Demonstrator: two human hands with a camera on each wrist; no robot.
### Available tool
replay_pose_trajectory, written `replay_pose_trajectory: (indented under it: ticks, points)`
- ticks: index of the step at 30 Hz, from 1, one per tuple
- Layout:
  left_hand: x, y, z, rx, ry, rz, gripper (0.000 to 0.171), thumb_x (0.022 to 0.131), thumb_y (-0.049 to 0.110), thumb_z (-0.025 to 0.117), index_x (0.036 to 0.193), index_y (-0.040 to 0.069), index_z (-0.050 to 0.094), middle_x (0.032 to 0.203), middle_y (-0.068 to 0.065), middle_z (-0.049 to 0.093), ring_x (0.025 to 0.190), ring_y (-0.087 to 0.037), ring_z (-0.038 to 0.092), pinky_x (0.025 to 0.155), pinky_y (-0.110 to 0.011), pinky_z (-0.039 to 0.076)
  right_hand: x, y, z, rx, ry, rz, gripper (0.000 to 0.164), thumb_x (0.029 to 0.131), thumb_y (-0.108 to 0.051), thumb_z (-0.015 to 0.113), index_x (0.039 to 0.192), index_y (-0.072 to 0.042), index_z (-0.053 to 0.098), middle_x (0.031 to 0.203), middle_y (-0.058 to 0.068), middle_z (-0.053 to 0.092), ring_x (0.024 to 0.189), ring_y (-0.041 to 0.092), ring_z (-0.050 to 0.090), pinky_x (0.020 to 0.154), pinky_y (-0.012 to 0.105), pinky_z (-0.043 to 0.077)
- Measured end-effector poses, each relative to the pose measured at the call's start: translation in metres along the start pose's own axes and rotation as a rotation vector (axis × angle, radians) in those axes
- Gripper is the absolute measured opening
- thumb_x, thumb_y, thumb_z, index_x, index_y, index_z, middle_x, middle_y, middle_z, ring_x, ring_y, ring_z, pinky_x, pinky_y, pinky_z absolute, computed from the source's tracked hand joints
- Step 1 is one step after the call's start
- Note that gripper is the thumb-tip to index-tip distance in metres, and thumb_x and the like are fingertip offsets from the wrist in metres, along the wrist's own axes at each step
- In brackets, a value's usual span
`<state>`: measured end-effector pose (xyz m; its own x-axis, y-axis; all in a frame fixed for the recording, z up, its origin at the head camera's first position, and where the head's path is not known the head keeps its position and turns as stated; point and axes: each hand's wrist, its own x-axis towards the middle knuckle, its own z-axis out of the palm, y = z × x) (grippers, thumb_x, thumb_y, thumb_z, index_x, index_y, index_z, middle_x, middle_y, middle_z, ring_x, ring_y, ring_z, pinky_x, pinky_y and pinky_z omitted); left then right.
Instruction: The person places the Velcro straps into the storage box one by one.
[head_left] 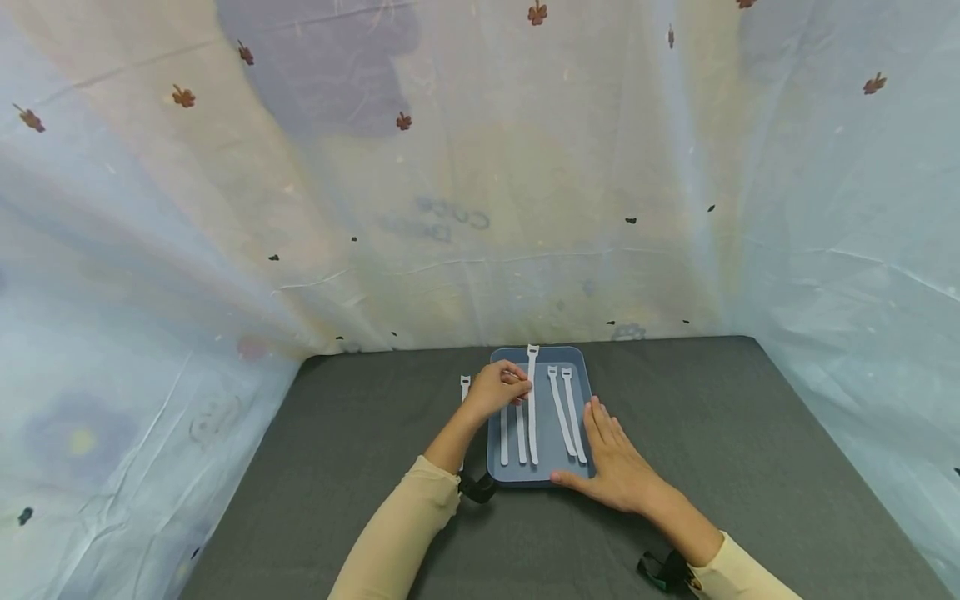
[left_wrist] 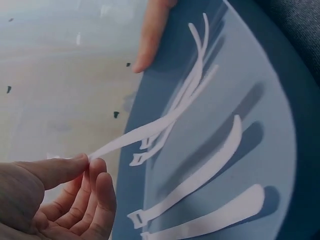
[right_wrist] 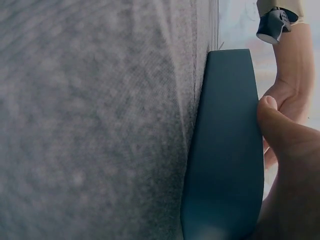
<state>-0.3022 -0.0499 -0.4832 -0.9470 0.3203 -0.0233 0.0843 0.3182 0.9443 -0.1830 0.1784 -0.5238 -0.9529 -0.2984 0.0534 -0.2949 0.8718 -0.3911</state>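
Observation:
Thumb and fingertips of my left hand (head_left: 501, 390) pinch a white slotted cable strap (head_left: 532, 429), above the blue-grey tray (head_left: 525, 478). In the left wrist view, the pinched strap (left_wrist: 142, 132) slopes up from the fingertips and overlaps the straps behind it. Two straps (head_left: 504, 442) lie at the tray's left, partly hidden by that hand. Another two straps (head_left: 567, 412) lie side by side at the right. My right hand (head_left: 618, 467) rests along the tray's right side with straight fingers, its thumb (right_wrist: 272, 115) at the rim.
One more white strap (head_left: 465, 382) lies on the dark grey cloth (head_left: 390, 450) left of the tray, partly behind the left forearm. A patterned plastic sheet (head_left: 480, 208) rises behind the table and along both sides. Dark bands circle both wrists.

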Motion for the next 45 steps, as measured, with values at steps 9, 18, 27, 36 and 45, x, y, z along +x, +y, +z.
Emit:
replay_pose_trajectory:
  ticks: [9,18,27,36,45]
  points:
    - [0.010,-0.005,0.012,0.049,0.015,-0.059,0.015,0.088,0.014,0.070,0.097,0.005,0.061,0.081,-0.012,0.072,0.076,-0.033,0.071,0.071,-0.044,0.059,0.001,0.002,0.001,0.006,0.000,-0.002,0.123,0.073,-0.085,0.047,0.153,-0.005,0.000,0.161,0.011,-0.009,0.149,0.032,0.002,0.119,0.051,0.012]
    - [0.021,-0.010,0.020,0.098,0.000,-0.082,0.012,0.087,0.008,0.070,0.095,0.003,0.062,0.077,-0.012,0.072,0.071,-0.029,0.071,0.068,-0.041,0.059,0.000,0.001,0.001,0.021,0.000,-0.008,0.122,0.074,-0.085,0.047,0.153,-0.006,-0.002,0.161,0.011,-0.010,0.149,0.030,0.000,0.119,0.050,0.012]
    - [0.028,-0.013,0.027,0.180,0.011,-0.125,0.015,0.082,0.004,0.073,0.092,0.003,0.062,0.072,-0.012,0.072,0.067,-0.029,0.071,0.061,-0.036,0.058,0.000,0.002,0.002,0.023,0.003,-0.013,0.122,0.074,-0.084,0.048,0.153,-0.006,-0.003,0.160,0.011,-0.012,0.149,0.030,0.000,0.119,0.050,0.011]
    - [0.026,-0.006,0.033,0.263,0.032,-0.125,0.020,0.077,0.000,0.074,0.094,-0.003,0.063,0.069,-0.015,0.070,0.068,-0.031,0.071,0.056,-0.031,0.056,0.000,0.002,0.003,0.018,0.006,-0.013,0.122,0.074,-0.084,0.048,0.153,-0.006,-0.001,0.161,0.012,-0.010,0.149,0.032,0.002,0.119,0.050,0.012]
    - [0.029,-0.005,0.037,0.351,0.041,-0.117,0.014,0.076,-0.002,0.074,0.084,-0.001,0.063,0.062,-0.010,0.066,0.066,-0.028,0.071,0.045,-0.018,0.047,-0.001,0.000,0.001,0.015,0.008,-0.014,0.121,0.074,-0.084,0.047,0.153,-0.006,-0.001,0.161,0.012,-0.010,0.149,0.031,0.002,0.119,0.050,0.012]
